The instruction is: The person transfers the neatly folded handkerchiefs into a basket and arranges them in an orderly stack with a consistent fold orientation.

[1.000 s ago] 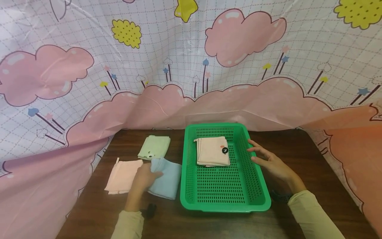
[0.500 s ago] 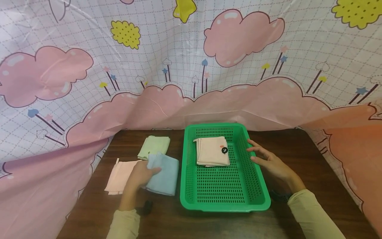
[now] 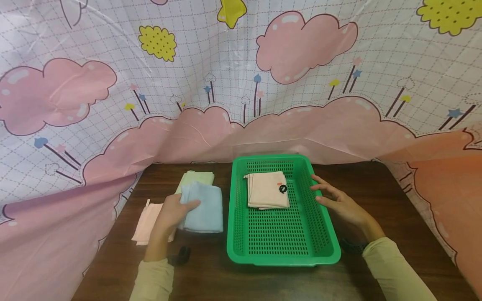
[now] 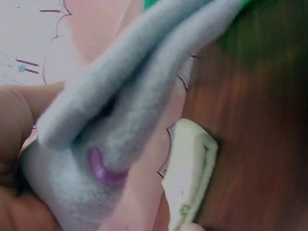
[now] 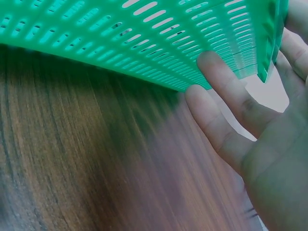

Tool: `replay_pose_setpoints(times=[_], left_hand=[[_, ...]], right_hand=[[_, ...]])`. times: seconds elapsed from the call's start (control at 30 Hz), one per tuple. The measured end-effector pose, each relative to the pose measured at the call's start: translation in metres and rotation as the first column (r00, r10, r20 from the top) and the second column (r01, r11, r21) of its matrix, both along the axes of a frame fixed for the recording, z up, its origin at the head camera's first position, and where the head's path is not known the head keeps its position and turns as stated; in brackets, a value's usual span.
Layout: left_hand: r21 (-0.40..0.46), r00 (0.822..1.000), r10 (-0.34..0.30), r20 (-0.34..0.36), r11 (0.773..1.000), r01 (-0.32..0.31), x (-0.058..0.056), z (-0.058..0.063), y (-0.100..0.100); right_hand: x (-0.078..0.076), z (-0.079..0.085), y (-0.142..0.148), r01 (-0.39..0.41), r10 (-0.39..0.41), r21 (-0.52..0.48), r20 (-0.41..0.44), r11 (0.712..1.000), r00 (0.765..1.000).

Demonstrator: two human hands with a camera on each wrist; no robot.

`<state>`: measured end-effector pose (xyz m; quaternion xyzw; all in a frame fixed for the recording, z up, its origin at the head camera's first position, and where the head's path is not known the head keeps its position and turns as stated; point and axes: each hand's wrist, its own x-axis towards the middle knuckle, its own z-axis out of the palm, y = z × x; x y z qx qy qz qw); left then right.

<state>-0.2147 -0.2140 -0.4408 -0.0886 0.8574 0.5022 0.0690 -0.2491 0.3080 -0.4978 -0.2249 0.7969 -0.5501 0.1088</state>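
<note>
My left hand [image 3: 170, 214] grips a folded light-blue towel [image 3: 204, 209] by its left edge, thumb on top. Up close in the left wrist view, the towel [image 4: 125, 110] shows its thick folds and a purple curved mark. It overlaps a folded pale-green towel [image 3: 187, 179] in the head view. A folded pink towel [image 3: 146, 228] lies partly behind my left forearm. At the right side of a green perforated basket [image 3: 284, 261], my right hand [image 3: 346, 207] touches the rim and outer wall with spread, loosely bent fingers [image 5: 219, 72].
Inside the basket, toward its back left, lies a folded cream towel [image 3: 265, 190] with a small black face print. The dark wooden table [image 3: 211, 278] runs back to a patterned cloth backdrop [image 3: 211, 138], which also rises along both sides.
My left hand has lifted the blue towel and carried it up and slightly left, so it now covers part of the green towel. The right hand and basket stay put.
</note>
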Motion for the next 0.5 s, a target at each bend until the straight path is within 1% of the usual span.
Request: replay_pose_setpoints(times=[0.23, 0.4, 0.5], left_hand=[[0.031, 0.999, 0.005, -0.04, 1.0, -0.003, -0.003, 0.016, 0.002], [0.016, 0.998, -0.005, -0.061, 1.0, 0.006, -0.007, 0.021, 0.003], [0.051, 0.998, 0.009, -0.063, 0.999, -0.006, -0.01, 0.023, 0.004]], right_hand=[[0.0, 0.002, 0.0, -0.003, 0.003, -0.006, 0.001, 1.0, 1.0], [0.0, 0.001, 0.001, -0.015, 0.015, -0.01, 0.013, 1.0, 1.0], [0.0, 0.001, 0.0, -0.026, 0.026, -0.013, 0.022, 1.0, 0.999]])
